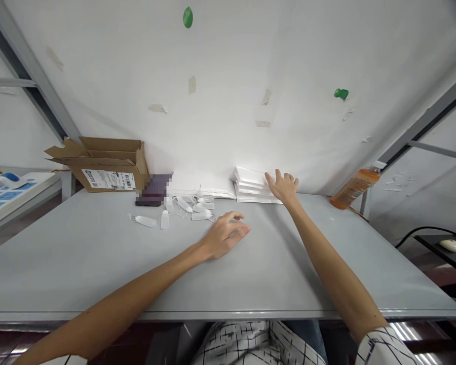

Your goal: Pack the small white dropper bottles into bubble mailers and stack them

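Toward the back of the grey table (289, 284), my right hand (283, 187) reaches over the right end of a stack of folded white sheets (253, 185), fingers spread. Whether its fingertips touch the stack I cannot tell. My left hand (225, 234) is over the middle of the table with nothing in it, its fingers apart and slightly curled. Left of the folded stack lies a flat white pile (203, 184). In front of that pile, several small white tags with strings (201, 215) are scattered to the left of my left hand.
An open cardboard box (110, 167) stands at the back left, beside a dark, partly pixelated flat object (155, 190). An orange bottle (357, 187) leans at the back right. A power strip (15, 195) is at the far left, and a white mouse (452, 246) at the far right.
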{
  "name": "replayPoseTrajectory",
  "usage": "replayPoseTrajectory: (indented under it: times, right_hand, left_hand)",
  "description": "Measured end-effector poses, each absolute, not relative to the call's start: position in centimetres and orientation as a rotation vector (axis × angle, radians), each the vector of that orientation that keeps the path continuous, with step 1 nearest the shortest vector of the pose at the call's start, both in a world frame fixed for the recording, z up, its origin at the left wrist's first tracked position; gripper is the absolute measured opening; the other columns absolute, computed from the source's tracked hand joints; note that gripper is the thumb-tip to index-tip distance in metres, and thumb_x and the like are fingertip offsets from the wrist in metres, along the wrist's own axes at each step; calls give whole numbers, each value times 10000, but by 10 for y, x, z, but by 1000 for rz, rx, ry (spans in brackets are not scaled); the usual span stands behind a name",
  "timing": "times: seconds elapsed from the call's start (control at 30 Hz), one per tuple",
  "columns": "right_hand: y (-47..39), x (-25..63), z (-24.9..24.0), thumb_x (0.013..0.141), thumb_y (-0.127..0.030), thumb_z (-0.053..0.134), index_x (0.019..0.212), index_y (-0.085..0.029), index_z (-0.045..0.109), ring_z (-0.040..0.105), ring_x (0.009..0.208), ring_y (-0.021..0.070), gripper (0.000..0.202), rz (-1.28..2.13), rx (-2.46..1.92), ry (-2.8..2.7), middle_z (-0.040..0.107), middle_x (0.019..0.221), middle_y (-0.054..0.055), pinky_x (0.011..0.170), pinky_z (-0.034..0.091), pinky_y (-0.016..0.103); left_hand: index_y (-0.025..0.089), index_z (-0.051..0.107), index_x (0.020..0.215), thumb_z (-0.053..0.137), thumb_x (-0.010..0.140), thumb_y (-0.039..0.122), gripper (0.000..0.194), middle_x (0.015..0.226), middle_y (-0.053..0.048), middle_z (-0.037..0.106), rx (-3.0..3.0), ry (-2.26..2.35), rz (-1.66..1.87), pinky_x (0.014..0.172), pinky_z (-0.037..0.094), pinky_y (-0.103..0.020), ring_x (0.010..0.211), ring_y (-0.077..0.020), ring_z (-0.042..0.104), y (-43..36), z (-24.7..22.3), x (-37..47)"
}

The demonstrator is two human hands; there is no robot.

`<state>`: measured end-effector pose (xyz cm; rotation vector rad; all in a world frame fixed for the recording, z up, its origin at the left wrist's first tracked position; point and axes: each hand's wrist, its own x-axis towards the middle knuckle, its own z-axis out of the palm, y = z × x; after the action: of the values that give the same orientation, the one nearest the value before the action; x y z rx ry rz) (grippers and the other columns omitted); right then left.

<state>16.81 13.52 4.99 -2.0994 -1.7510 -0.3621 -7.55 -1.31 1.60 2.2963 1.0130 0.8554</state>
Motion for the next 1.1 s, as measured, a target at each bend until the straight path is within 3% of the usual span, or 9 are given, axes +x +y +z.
replayPoseTrajectory:
  times: [0.13,0.23,0.33,0.47,0.63,0.93,1.1]
  right_hand:
    - [130,153,51,983,-428,364,1296,-86,575,495,1208,341,509,-586,-1737,-1723,585,1231,244,1029,316,499]
    - [121,129,55,973,-345,405,1188,-115,625,522,1162,298,384,-626,-1361,-1825,603,1203,203,969,401,421]
    - [110,96,56,973,-266,398,1086,-153,652,576,1049,242,300,-538,-1162,-1983,637,1138,157,823,462,331]
    - [104,54,50,945,-166,429,1053,-159,663,595,1017,222,259,-365,-1226,-2312,673,1093,125,721,452,290]
    - [117,21,45,914,-146,492,1197,-149,597,559,1144,236,302,-222,-1352,-2659,640,1226,131,750,442,284]
    - [129,11,47,980,-245,430,1013,-137,645,636,950,234,243,-245,-1387,-2780,680,1073,136,697,398,283]
    - [126,7,38,923,-69,422,1026,-104,637,650,917,233,241,-297,-1455,-2748,677,1039,169,695,402,277]
  left_hand:
    - [199,721,940,427,992,405,363,1153,-91,652,2522,971,981,941,448,-396,1064,-220,613,-12,8,-72]
    - [174,685,791,485,967,313,301,880,-53,707,2679,953,1128,814,455,-339,838,-171,647,-8,3,-71]
    - [168,605,635,482,955,234,350,641,-11,656,2790,1011,1354,678,420,-290,629,-124,597,1,7,-77]
    - [174,496,522,501,935,211,415,499,19,545,2739,1231,1719,520,323,-261,471,-92,454,19,21,-95]
    - [172,450,492,511,915,179,427,452,34,481,2640,1317,1894,464,274,-243,434,-79,386,26,27,-103]
    - [171,462,485,504,903,182,420,454,25,457,2872,1107,1723,470,264,-268,427,-88,369,8,9,-80]
    - [164,462,489,525,890,169,406,451,28,458,2839,1083,1764,468,264,-265,432,-84,371,10,13,-84]
